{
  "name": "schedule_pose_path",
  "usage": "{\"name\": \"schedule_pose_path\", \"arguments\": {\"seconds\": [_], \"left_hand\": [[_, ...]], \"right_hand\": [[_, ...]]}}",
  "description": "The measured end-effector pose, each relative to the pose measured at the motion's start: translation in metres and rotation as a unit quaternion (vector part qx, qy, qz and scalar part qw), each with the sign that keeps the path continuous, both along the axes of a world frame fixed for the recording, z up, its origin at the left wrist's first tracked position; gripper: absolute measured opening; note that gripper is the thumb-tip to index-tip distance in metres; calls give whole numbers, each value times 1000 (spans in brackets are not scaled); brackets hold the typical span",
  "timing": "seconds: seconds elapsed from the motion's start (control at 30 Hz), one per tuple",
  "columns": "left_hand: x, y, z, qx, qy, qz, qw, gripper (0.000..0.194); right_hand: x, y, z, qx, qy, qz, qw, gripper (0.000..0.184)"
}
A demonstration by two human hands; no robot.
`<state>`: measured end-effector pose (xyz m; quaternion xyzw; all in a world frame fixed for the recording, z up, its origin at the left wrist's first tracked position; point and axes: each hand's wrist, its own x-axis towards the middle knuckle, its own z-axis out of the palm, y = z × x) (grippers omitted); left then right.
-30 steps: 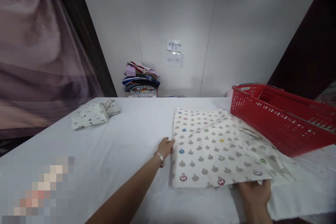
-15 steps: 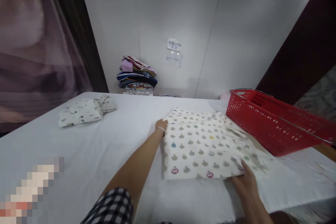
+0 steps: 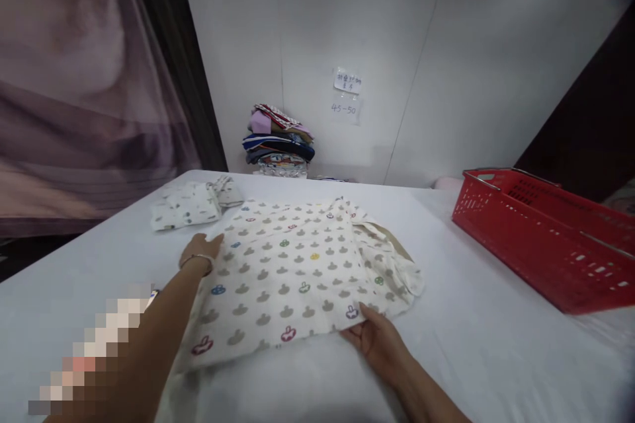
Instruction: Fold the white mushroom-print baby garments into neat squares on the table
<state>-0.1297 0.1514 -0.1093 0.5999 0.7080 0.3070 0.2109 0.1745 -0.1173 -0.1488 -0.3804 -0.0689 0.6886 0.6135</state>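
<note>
A white cloth printed with grey-brown and coloured mushroom shapes lies spread over the table in front of me. At its left edge, my left hand, with a bracelet at the wrist, grips the fabric; the fingertips are partly hidden. My right hand pinches the near edge toward the right, thumb on top and fingers underneath. To the right the cloth is bunched into loose folds, with a beige patch showing along the far side. Its near left corner droops toward me.
A crumpled white printed cloth lies at the table's far left. On the right stands a red plastic basket. Folded clothes are stacked by the wall, beside paper signs. A pixelated patch covers something at lower left.
Both hands have moved left with the mushroom-print cloth, which now lies farther from the red basket and closer to the crumpled cloth. The view has turned slightly left.
</note>
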Motion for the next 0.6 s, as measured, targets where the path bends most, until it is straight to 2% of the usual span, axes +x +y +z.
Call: {"name": "schedule_pose_path", "arguments": {"seconds": [0.07, 0.1, 0.2, 0.27, 0.33, 0.4, 0.47, 0.53, 0.57, 0.6], "left_hand": [[6, -3, -2, 13, 53, 27, 998, 56], [18, -9, -4, 29, 86, 16, 996, 54], [75, -42, -15, 86, 130, -154, 976, 47], [114, -71, -26, 89, 154, -282, 943, 50], [143, -97, -38, 93, 169, -359, 913, 51], [159, -114, -49, 87, 183, -401, 894, 52], [164, -120, -58, 77, 195, -415, 886, 54], [163, -119, -65, 75, 200, -417, 883, 54], [162, -118, -67, 78, 202, -417, 883, 54], [161, -117, -68, 82, 203, -418, 882, 55]], "right_hand": [[11, -7, 1, -2, -35, 3, 999, 22], [20, -11, 1, -6, -58, 7, 998, 20], [57, -20, 4, -40, -187, 16, 981, 28], [86, -17, 8, -61, -336, -17, 940, 41], [113, -2, 13, -31, -504, -67, 860, 43], [132, 24, 19, 17, -647, -73, 759, 39], [142, 59, 24, 46, -761, -36, 647, 41], [142, 98, 26, 67, -843, 28, 533, 52], [139, 118, 25, 67, -869, 60, 487, 56], [135, 136, 23, 62, -884, 88, 454, 59]]}}
